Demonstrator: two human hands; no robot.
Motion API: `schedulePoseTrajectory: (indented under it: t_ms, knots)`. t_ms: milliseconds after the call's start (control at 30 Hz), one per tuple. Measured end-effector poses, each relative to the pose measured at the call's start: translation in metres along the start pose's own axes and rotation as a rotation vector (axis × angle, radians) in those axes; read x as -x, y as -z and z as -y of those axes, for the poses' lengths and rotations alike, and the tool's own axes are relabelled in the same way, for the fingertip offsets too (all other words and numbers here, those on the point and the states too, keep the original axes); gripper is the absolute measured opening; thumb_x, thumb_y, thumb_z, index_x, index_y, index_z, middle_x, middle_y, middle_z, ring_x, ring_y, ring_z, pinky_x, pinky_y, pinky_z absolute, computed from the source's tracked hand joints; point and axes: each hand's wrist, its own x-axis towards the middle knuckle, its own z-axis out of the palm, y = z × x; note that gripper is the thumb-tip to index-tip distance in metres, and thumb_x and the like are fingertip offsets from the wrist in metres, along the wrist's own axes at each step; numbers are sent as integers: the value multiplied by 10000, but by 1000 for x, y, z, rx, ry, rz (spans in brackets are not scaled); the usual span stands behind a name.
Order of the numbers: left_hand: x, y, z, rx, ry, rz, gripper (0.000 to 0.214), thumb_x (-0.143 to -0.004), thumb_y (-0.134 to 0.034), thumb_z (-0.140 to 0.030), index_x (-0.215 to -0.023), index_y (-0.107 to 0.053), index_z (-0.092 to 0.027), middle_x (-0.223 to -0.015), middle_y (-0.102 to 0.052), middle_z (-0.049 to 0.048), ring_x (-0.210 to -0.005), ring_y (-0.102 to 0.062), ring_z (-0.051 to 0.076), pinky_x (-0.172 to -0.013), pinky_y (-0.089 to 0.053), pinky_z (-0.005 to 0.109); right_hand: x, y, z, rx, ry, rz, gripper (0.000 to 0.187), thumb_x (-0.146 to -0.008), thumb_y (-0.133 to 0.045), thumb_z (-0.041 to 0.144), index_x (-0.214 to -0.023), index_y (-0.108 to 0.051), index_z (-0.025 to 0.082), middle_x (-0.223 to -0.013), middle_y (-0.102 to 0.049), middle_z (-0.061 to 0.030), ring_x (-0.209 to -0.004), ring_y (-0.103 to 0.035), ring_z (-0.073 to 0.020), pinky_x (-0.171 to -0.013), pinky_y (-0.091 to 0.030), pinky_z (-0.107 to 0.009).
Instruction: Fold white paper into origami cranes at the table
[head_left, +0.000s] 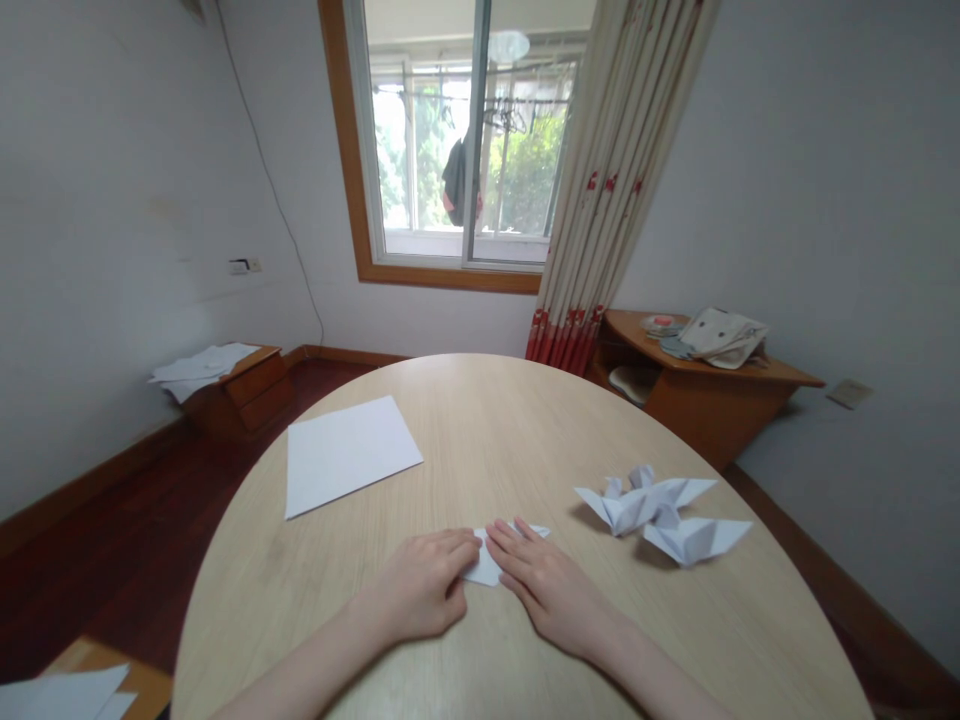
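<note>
A small folded piece of white paper (484, 572) lies on the round wooden table (495, 440) in front of me, partly covered by both hands. My left hand (427, 580) is at its left side, fingers bent and pressed together on the paper's edge, thumb tucked low. Stretched out flat, the fingers of my right hand (546, 578) rest on the paper's right part. A pointed tip of the paper shows beyond them. To the right, several folded paper cranes (637, 505) sit close together with their wings spread.
A stack of white paper sheets (351, 455) lies at the table's left. Beyond the table stand a corner desk (697, 400) with a cloth bag (724, 335), and a low cabinet (247, 395) bearing papers. More sheets (67, 695) show at the lower left. A curtain (607, 190) hangs beside the window.
</note>
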Motion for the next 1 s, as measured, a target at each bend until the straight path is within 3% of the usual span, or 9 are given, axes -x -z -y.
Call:
schedulePoseTrajectory:
  t_ms: [133, 333, 500, 667, 833, 1000]
  knots:
    - [0, 4, 1, 51, 12, 19, 338, -704, -504, -76, -1014, -574, -191, -1208, -628, 85, -1129, -582, 230, -965, -475, 351, 2, -7, -5, -24, -16, -17, 429, -933, -502, 189, -1363, -490, 180, -1415, -449, -118, -1318, -409, -253, -1079, -386, -454]
    - [0, -1, 4, 108, 44, -4, 161, -810, -646, -262, -954, -608, -200, -1199, -646, 77, -1136, -581, 230, -951, -476, 353, 2, -10, -7, 34, 28, -76, 366, -923, -551, 232, -1284, -579, 175, -1329, -547, -136, -1242, -508, -268, -1026, -451, -437]
    - [-1, -6, 7, 149, 52, -54, 91, -881, -604, -270, -939, -641, -210, -1149, -674, 47, -1086, -611, 195, -928, -486, 312, 1, -6, -2, 85, 1, -82, 298, -965, -472, 250, -1202, -632, 166, -1264, -614, -129, -1168, -582, -249, -962, -503, -384]
    - [-2, -9, 11, 194, 48, -92, 173, -949, -506, -279, -956, -669, -222, -1094, -695, 26, -1020, -640, 161, -904, -495, 276, 0, -4, -1, 19, -35, -131, 295, -991, -389, 245, -1108, -651, 177, -1222, -651, -110, -1093, -636, -232, -890, -535, -361]
    - [-2, -11, 11, 152, 33, -108, 175, -955, -491, -254, -938, -660, -212, -1067, -695, 26, -980, -642, 159, -881, -493, 269, -1, -5, 3, -70, -107, -155, 255, -981, -382, 232, -1084, -614, 206, -1065, -717, -80, -926, -698, -203, -764, -552, -304]
    - [-2, -13, 9, 138, 42, -104, 143, -942, -492, -197, -990, -627, -209, -975, -688, 25, -911, -627, 166, -810, -491, 264, 1, -9, 7, -70, -147, -186, 217, -954, -398, 200, -1041, -596, 211, -986, -722, -63, -923, -691, -197, -782, -528, -289]
